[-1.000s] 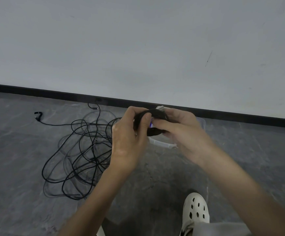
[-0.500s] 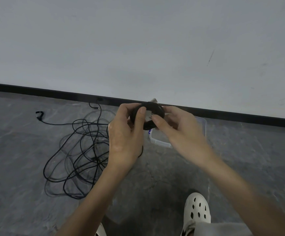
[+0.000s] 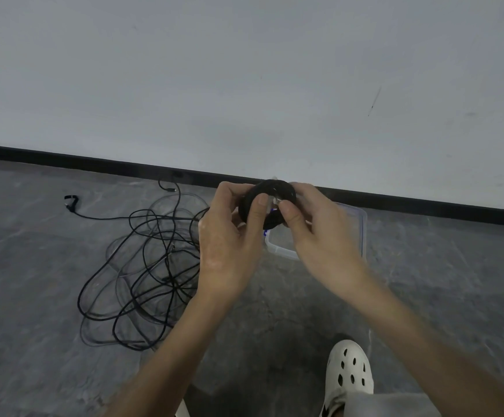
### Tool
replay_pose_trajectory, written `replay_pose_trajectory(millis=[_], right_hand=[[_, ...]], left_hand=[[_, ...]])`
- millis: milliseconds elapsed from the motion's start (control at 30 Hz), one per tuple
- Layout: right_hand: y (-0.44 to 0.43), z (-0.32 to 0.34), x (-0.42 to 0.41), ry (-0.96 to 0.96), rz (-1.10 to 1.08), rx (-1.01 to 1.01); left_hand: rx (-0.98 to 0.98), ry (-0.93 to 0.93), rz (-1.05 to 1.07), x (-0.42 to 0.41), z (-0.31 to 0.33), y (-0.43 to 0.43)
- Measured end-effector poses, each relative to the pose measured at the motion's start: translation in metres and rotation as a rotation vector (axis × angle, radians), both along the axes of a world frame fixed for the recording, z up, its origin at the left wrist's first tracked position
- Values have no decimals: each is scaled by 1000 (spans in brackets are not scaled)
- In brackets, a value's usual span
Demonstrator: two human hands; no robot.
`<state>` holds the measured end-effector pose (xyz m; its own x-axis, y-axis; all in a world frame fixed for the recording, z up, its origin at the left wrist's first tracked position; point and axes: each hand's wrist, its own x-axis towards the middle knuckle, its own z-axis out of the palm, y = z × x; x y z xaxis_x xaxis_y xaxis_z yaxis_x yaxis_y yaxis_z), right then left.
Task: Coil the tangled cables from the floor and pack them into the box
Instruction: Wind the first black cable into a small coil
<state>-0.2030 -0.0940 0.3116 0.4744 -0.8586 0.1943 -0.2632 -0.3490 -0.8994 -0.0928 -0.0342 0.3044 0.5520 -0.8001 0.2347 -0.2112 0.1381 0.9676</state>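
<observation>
A tight black coil of cable (image 3: 272, 192) is held up between both hands, in front of the skirting board. My left hand (image 3: 229, 236) grips its left side, thumb across the front. My right hand (image 3: 320, 233) pinches the right side, where a small white tie or plug shows by the thumb. A loose tangle of black cables (image 3: 151, 266) lies on the grey floor to the left, one plug end (image 3: 70, 202) trailing far left. A clear plastic box (image 3: 360, 227) sits on the floor behind my right hand, mostly hidden.
A grey wall with a black skirting board (image 3: 64, 156) runs across behind everything. My foot in a white clog (image 3: 350, 374) stands at the lower right. Bare grey floor lies to the right of the box.
Both hands lifted the coil slightly upward and shifted their hold on it. The tangle on the floor has not moved.
</observation>
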Motion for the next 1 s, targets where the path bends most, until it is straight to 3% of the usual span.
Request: replay_pose_trajectory(millis=[433,633,1000], right_hand=[[-5,3,1,-177,27,164],[-2,4,0,-141,83,142],[1,5,6,-104,8,76]], left_hand=[[46,24,-9,4,0,-3],[161,-59,-56,13,0,-2],[91,-344,126,2,3,0]])
